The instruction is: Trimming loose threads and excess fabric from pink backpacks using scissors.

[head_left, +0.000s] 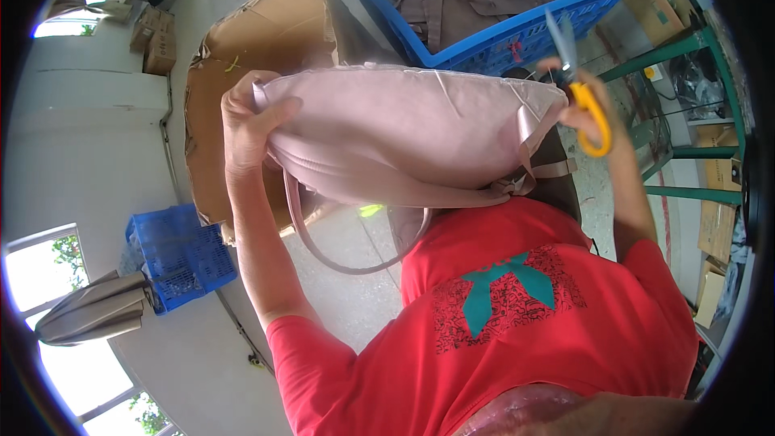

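Observation:
A pale pink bag (pixel 387 125) is held up in front of my body, tilted, with its long upper edge turned away from me. My left hand (pixel 254 117) grips the bag's left corner, thumb on the near face. My right hand (pixel 589 97), somewhat blurred, is closed around scissors (pixel 563 40) with yellow and black handles, their blades pointing up and away. Its fingers are at the bag's right corner; whether they also pinch the fabric I cannot tell. A looped pink handle (pixel 359 269) hangs below the bag, and a short strap (pixel 553 169) sticks out at its right.
Beyond the bag stands a blue plastic basket (pixel 517 36) holding grey-brown bags (pixel 464 4). An open cardboard box (pixel 218 113) is behind my left hand. Another blue crate (pixel 182 258) lies farther left. Green metal shelving (pixel 686 153) runs along the right.

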Demonstrator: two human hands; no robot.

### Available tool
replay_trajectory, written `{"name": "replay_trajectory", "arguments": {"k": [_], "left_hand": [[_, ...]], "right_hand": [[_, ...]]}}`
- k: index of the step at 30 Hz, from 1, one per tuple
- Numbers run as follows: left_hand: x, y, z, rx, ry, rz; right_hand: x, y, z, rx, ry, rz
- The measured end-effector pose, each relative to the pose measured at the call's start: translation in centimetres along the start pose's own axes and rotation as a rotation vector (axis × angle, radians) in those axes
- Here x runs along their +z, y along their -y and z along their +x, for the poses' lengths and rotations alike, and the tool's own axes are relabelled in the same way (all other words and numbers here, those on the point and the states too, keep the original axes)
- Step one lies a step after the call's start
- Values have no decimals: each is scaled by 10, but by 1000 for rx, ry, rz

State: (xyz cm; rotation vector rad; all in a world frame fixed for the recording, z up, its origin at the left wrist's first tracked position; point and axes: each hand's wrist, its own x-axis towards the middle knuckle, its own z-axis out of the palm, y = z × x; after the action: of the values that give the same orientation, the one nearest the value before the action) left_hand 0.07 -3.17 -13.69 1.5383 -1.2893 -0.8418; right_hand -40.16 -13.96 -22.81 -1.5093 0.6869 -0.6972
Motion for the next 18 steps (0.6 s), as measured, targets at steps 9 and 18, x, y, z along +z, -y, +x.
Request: {"name": "replay_trajectory", "arguments": {"k": [9,18], "left_hand": [[15,-11,-2,62,-19,-46],[9,-6,-14,104,-84,-4]], "right_hand": [[40,89,61,-381,277,-966],[67,96,89,-561,460,-981]]}}
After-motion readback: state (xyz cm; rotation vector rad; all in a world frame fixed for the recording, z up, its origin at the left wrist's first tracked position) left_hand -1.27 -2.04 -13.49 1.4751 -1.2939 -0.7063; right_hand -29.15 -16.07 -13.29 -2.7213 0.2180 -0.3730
